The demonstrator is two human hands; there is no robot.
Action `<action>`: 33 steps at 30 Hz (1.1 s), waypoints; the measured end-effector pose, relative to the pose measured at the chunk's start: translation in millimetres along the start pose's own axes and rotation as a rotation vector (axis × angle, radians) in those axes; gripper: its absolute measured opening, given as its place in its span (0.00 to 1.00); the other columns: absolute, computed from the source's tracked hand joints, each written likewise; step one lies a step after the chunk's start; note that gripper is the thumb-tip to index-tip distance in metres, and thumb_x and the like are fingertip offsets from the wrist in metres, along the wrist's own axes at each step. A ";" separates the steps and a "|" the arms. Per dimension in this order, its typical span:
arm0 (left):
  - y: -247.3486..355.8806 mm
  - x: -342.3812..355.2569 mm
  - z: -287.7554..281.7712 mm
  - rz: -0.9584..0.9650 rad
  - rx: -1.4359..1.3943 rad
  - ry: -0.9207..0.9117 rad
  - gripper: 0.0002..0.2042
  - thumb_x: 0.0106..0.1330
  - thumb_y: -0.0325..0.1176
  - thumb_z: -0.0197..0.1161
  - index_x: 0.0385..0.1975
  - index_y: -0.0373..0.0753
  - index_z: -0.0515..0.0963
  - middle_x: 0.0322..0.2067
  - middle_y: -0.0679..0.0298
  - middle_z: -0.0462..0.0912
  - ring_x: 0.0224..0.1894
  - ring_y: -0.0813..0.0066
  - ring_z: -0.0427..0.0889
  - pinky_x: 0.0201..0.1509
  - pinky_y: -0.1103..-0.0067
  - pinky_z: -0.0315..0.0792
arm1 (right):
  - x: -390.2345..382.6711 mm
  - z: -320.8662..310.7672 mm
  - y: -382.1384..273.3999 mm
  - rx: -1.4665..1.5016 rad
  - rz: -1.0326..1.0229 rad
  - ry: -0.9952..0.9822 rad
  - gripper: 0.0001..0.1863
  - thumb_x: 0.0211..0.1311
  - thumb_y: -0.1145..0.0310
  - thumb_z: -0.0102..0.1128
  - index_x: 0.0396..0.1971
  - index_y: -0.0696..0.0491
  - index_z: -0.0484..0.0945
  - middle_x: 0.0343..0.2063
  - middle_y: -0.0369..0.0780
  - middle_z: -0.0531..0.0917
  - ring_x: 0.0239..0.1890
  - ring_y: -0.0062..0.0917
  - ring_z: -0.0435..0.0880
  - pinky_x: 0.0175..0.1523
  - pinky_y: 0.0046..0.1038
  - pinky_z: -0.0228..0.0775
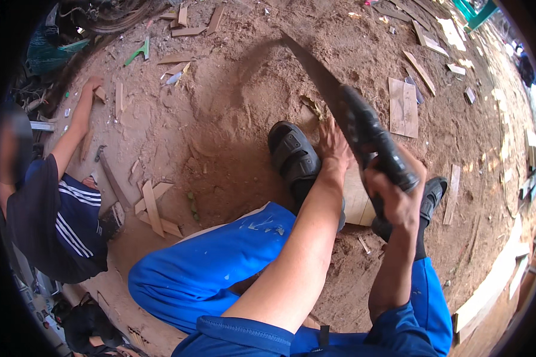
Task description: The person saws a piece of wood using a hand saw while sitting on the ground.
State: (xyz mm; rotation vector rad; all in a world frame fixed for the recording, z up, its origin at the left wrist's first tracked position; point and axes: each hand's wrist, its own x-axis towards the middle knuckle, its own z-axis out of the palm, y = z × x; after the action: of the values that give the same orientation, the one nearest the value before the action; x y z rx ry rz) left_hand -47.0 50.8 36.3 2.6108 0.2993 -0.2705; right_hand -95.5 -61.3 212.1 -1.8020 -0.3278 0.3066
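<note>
Handsaw [363, 122] firmly in the right grip [393, 187], near a wooden board [356, 202]; left grip [335, 146] of unclear state.

uneven brown dirt ground [232, 128], flat wooden board [403, 108], crossed wood strips [152, 208], hammer [114, 180], green plastic piece [145, 49]

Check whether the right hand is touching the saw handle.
Touching: the head view shows the right hand closed around the black saw handle.

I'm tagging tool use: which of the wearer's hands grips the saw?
The right hand, wrapped around the black handle of the saw; the left hand is down beside a dark sandal instead.
</note>
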 end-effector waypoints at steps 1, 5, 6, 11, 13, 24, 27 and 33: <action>-46.1 3.6 26.9 -0.023 0.070 0.159 0.32 0.69 0.49 0.56 0.72 0.44 0.65 0.74 0.54 0.59 0.77 0.56 0.53 0.78 0.54 0.45 | 0.8 27.8 -13.5 0.030 -0.146 -0.086 0.18 0.47 0.73 0.65 0.41 0.62 0.81 0.22 0.36 0.80 0.23 0.20 0.77 0.31 0.25 0.70; -24.9 -10.2 39.7 0.067 0.100 0.357 0.31 0.71 0.50 0.56 0.68 0.38 0.67 0.72 0.43 0.60 0.75 0.40 0.56 0.77 0.45 0.46 | 5.4 37.6 -5.7 0.028 -0.179 -0.194 0.14 0.48 0.70 0.68 0.36 0.60 0.81 0.23 0.35 0.80 0.25 0.17 0.77 0.33 0.23 0.69; -46.1 -17.6 53.7 0.122 0.081 0.614 0.30 0.70 0.49 0.56 0.67 0.38 0.69 0.71 0.41 0.60 0.74 0.38 0.56 0.76 0.45 0.47 | 6.1 52.2 -9.2 0.047 -0.194 -0.216 0.14 0.49 0.71 0.68 0.37 0.60 0.81 0.23 0.35 0.81 0.25 0.17 0.77 0.34 0.22 0.69; -31.9 -19.6 27.7 0.023 0.110 0.342 0.28 0.69 0.47 0.57 0.66 0.39 0.71 0.69 0.46 0.62 0.74 0.43 0.58 0.76 0.48 0.50 | 18.5 59.4 8.9 -0.041 -0.249 -0.168 0.16 0.51 0.73 0.64 0.41 0.62 0.83 0.23 0.33 0.81 0.26 0.17 0.77 0.35 0.21 0.70; -31.3 -17.2 17.0 0.000 0.143 0.265 0.27 0.69 0.46 0.57 0.65 0.39 0.71 0.68 0.48 0.63 0.73 0.45 0.58 0.75 0.49 0.51 | 22.1 59.8 12.6 0.003 -0.226 -0.141 0.16 0.52 0.75 0.62 0.42 0.63 0.82 0.23 0.33 0.81 0.24 0.16 0.77 0.32 0.20 0.69; -30.0 -3.0 -1.2 -0.037 0.244 0.032 0.23 0.70 0.40 0.52 0.64 0.40 0.72 0.62 0.56 0.71 0.70 0.55 0.64 0.74 0.56 0.56 | 27.9 41.4 13.0 0.134 -0.015 0.144 0.12 0.52 0.75 0.61 0.37 0.63 0.79 0.24 0.34 0.80 0.24 0.16 0.75 0.31 0.21 0.68; -36.4 -3.3 -12.5 -0.069 0.169 0.093 0.25 0.71 0.40 0.51 0.66 0.39 0.70 0.60 0.57 0.72 0.69 0.56 0.65 0.74 0.55 0.55 | 26.6 33.2 6.6 0.092 -0.045 0.059 0.12 0.52 0.74 0.63 0.37 0.62 0.80 0.24 0.35 0.81 0.25 0.17 0.77 0.32 0.23 0.70; -177.7 41.8 -130.7 0.217 0.360 0.056 0.27 0.68 0.35 0.54 0.67 0.36 0.67 0.55 0.58 0.74 0.61 0.61 0.71 0.63 0.64 0.63 | 19.3 44.6 1.6 0.117 -0.092 -0.074 0.17 0.53 0.77 0.64 0.45 0.62 0.81 0.25 0.33 0.81 0.21 0.12 0.74 0.27 0.17 0.65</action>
State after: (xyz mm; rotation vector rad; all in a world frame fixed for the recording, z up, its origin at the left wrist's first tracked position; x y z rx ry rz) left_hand -35.4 273.9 57.9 2.9791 -0.0198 -0.1892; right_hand -94.3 -14.5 198.9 -1.6580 -0.4352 0.3217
